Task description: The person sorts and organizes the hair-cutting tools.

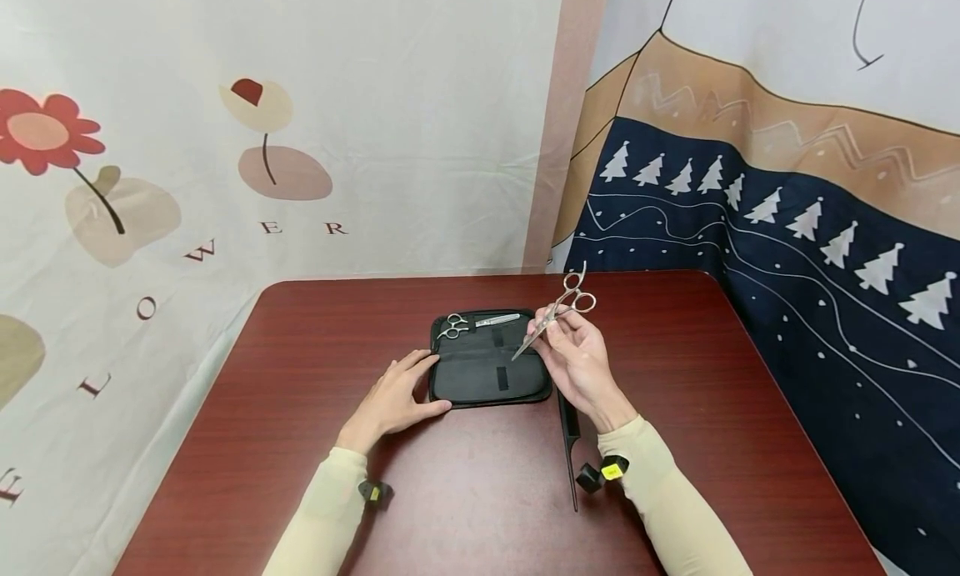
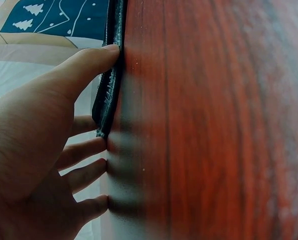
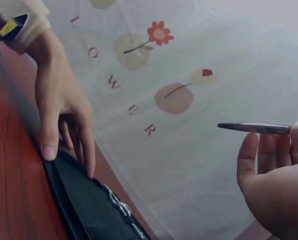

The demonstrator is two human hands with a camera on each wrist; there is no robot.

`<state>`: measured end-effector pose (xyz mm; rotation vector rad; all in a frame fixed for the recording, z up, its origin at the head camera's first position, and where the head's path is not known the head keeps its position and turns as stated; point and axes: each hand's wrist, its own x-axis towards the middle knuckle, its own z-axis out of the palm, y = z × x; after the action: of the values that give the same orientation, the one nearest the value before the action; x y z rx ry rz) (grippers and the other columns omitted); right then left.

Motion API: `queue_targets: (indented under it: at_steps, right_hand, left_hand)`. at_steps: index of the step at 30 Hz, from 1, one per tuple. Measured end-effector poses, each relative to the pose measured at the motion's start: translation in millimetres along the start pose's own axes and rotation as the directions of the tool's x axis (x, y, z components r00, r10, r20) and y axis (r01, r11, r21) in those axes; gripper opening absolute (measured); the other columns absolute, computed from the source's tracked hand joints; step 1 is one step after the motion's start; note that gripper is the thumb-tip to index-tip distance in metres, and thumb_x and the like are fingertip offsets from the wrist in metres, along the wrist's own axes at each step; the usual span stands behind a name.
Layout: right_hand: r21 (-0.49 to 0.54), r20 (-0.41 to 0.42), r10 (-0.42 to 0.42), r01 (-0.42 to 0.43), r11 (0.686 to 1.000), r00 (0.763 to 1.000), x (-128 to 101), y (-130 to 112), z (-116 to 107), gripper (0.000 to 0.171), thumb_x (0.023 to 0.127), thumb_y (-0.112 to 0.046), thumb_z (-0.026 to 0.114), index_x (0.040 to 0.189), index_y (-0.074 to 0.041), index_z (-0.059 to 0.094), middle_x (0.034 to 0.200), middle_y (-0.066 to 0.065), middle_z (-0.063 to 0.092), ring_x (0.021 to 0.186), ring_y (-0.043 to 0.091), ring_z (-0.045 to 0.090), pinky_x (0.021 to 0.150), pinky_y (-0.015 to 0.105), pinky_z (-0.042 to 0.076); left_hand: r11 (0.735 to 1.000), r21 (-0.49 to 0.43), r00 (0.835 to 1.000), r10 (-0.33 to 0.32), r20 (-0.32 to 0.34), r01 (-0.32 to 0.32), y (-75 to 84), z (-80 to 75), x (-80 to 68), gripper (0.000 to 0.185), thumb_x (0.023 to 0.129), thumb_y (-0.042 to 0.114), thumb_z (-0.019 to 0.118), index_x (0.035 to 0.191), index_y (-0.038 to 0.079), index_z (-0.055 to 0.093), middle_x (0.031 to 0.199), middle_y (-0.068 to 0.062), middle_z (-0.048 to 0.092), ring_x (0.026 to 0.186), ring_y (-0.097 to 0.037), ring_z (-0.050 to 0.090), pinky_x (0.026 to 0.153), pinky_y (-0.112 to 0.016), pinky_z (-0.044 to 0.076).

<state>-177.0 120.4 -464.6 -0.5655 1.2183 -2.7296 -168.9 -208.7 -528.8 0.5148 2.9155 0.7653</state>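
A black zip case [image 1: 491, 363] lies open on the dark red table [image 1: 300, 376]. One pair of silver scissors [image 1: 468, 323] is tucked along its far edge. My right hand [image 1: 573, 355] pinches a second pair of silver scissors [image 1: 555, 309] above the case's right side, tip pointing down-left; its blades [image 3: 254, 128] show in the right wrist view. My left hand [image 1: 397, 397] rests flat on the table with straight fingers, thumb [image 2: 89, 62] and fingertips against the case's left edge [image 2: 109, 95].
A long black tail comb [image 1: 570, 443] lies on the table by my right wrist. Patterned cloth hangs behind and to the right of the table. Small black-and-yellow wrist cameras [image 1: 611, 469] sit on both sleeves.
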Motion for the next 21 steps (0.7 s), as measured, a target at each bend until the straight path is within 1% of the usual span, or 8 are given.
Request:
queue_targets:
  at_steps: [3, 9, 13, 15, 18, 21]
  right_hand:
    - [0.028, 0.014, -0.009, 0.008, 1.000, 1.000, -0.2, 0.4, 1.2, 0.013, 0.117, -0.003, 0.053, 0.127, -0.006, 0.060, 0.118, 0.002, 0.069, 0.108, 0.016, 0.072, 0.105, 0.025, 0.062]
    - [0.023, 0.009, -0.023, 0.023, 0.999, 1.000, -0.9, 1.3, 3.5, 0.011, 0.117, -0.004, 0.054, 0.126, -0.007, 0.060, 0.117, 0.002, 0.068, 0.110, 0.016, 0.070, 0.108, 0.024, 0.061]
    - [0.010, 0.022, -0.035, 0.035, 0.999, 0.999, -1.2, 2.5, 4.0, 0.011, 0.117, -0.003, 0.053, 0.125, -0.007, 0.060, 0.117, 0.002, 0.067, 0.112, 0.016, 0.069, 0.109, 0.024, 0.060]
    - [0.003, 0.031, -0.040, 0.040, 0.999, 0.999, -1.2, 3.1, 4.0, 0.011, 0.117, -0.003, 0.053, 0.124, -0.007, 0.060, 0.117, 0.002, 0.066, 0.113, 0.017, 0.069, 0.109, 0.024, 0.060]
    - [-0.013, 0.039, -0.047, 0.048, 0.999, 0.998, -0.9, 4.7, 3.5, 0.011, 0.117, -0.002, 0.052, 0.123, -0.007, 0.060, 0.118, 0.003, 0.066, 0.114, 0.017, 0.069, 0.107, 0.024, 0.060]
    - [-0.037, 0.037, -0.048, 0.049, 0.998, 0.998, -0.7, 6.7, 3.3, 0.011, 0.117, -0.001, 0.052, 0.122, -0.008, 0.059, 0.118, 0.003, 0.065, 0.116, 0.018, 0.068, 0.106, 0.023, 0.059]
  left_hand:
    - [1.000, -0.003, 1.000, 0.002, -0.001, -0.002, -0.1, -0.1, -0.4, 0.090, 0.094, 0.049, 0.089, 0.165, 0.006, 0.056, 0.172, -0.021, 0.053, 0.169, -0.046, 0.040, 0.140, -0.069, 0.026]
    - [1.000, 0.003, 1.000, 0.015, -0.012, -0.015, 0.6, -1.5, -1.6, 0.089, 0.094, 0.048, 0.089, 0.165, 0.005, 0.056, 0.171, -0.021, 0.054, 0.167, -0.047, 0.043, 0.139, -0.070, 0.030]
    - [1.000, -0.006, 1.000, 0.017, -0.024, -0.017, 4.9, -4.7, -3.3, 0.089, 0.094, 0.050, 0.089, 0.166, 0.008, 0.057, 0.173, -0.019, 0.053, 0.167, -0.046, 0.044, 0.136, -0.068, 0.037]
    - [1.000, -0.011, 0.999, 0.025, -0.041, -0.025, 11.4, -7.8, -3.6, 0.088, 0.094, 0.052, 0.089, 0.166, 0.011, 0.057, 0.174, -0.016, 0.053, 0.166, -0.043, 0.045, 0.133, -0.066, 0.042]
    - [0.998, -0.014, 0.994, 0.062, -0.093, -0.064, 28.4, -14.0, -1.4, 0.084, 0.096, 0.052, 0.088, 0.165, 0.014, 0.059, 0.173, -0.014, 0.055, 0.162, -0.040, 0.052, 0.129, -0.063, 0.048]
    - [0.990, -0.012, 0.976, 0.134, -0.171, -0.138, 50.2, -19.6, 3.9, 0.077, 0.097, 0.048, 0.088, 0.162, 0.014, 0.062, 0.167, -0.011, 0.063, 0.156, -0.035, 0.061, 0.126, -0.059, 0.053]
